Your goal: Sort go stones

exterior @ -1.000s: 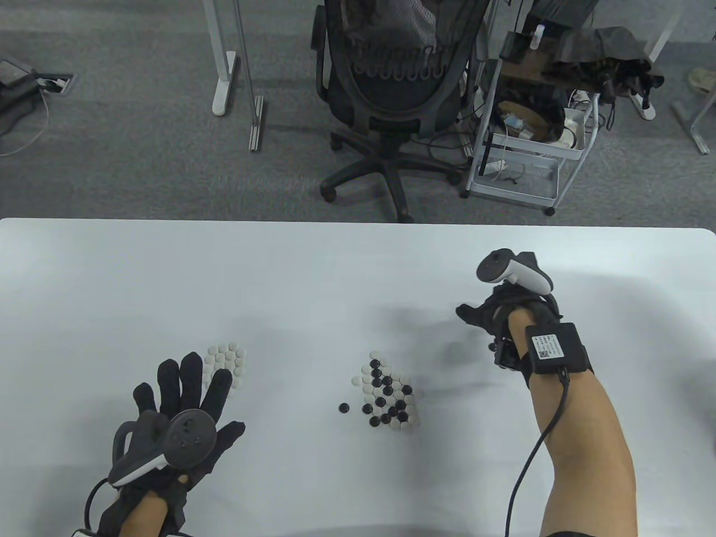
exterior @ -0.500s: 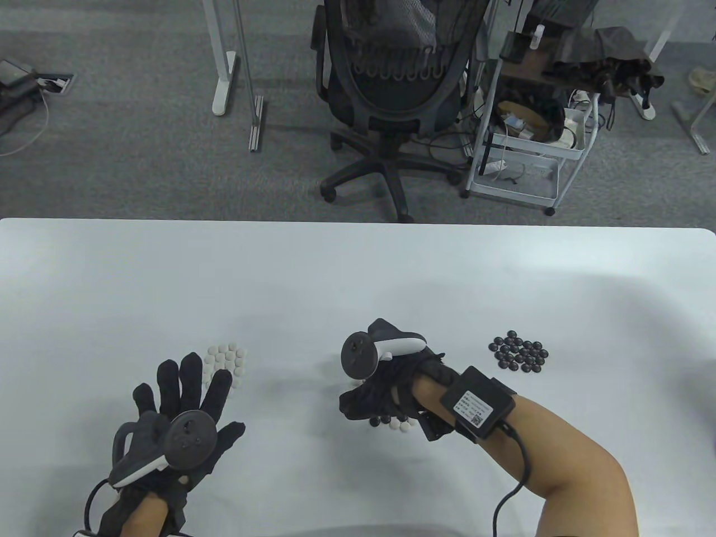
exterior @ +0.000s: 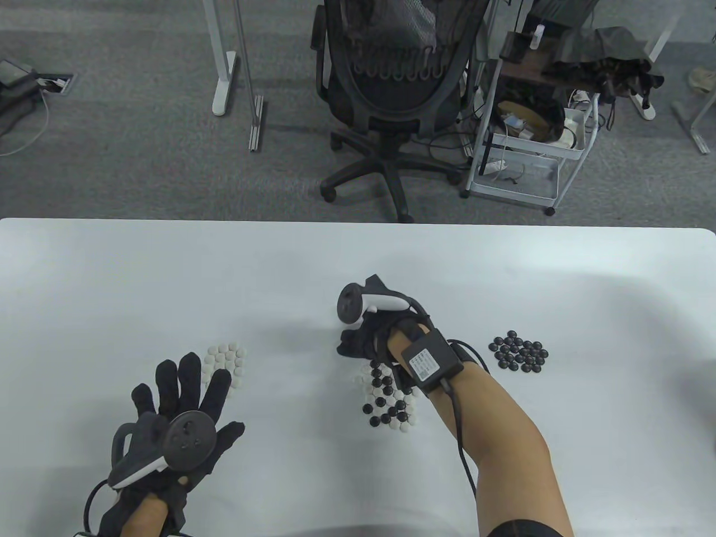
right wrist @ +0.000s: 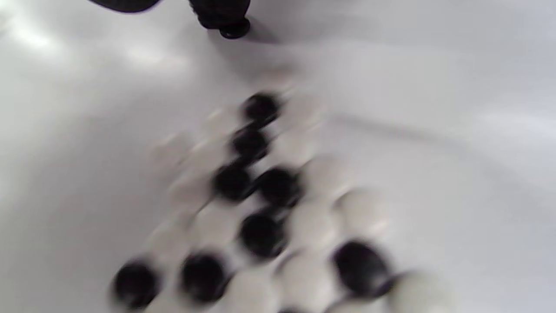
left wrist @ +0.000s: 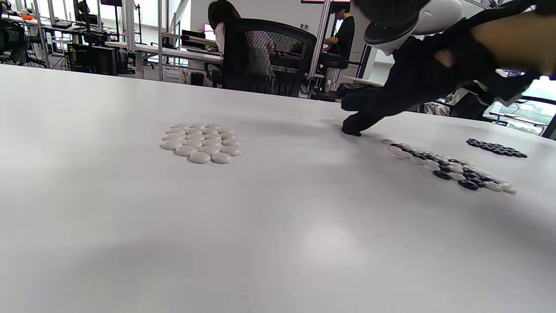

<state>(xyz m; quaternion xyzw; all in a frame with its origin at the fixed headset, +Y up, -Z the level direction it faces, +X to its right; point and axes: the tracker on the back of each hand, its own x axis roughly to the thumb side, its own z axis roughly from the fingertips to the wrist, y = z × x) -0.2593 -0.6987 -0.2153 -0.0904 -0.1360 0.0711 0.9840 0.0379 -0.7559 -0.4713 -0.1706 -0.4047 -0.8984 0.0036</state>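
A mixed heap of black and white Go stones (exterior: 389,400) lies mid-table, blurred in the right wrist view (right wrist: 260,208). My right hand (exterior: 358,341) hovers at its far left edge. One outstretched fingertip (left wrist: 354,126) presses a single black stone (right wrist: 234,31) onto the table. A pile of black stones (exterior: 520,352) lies to the right, and a pile of white stones (exterior: 226,358) to the left. My left hand (exterior: 184,391) rests flat with spread fingers on the near edge of the white pile and holds nothing.
The white table's far edge (exterior: 358,221) runs across the middle of the view. Beyond it stand an office chair (exterior: 386,84) and a wire cart (exterior: 526,140). Bare tabletop lies between the piles.
My right hand left the black pile, came down on the lone black stone near-left of the mixed heap, then moved away to the heap's far side. That stone's old spot is bare. Left hand unmoved.
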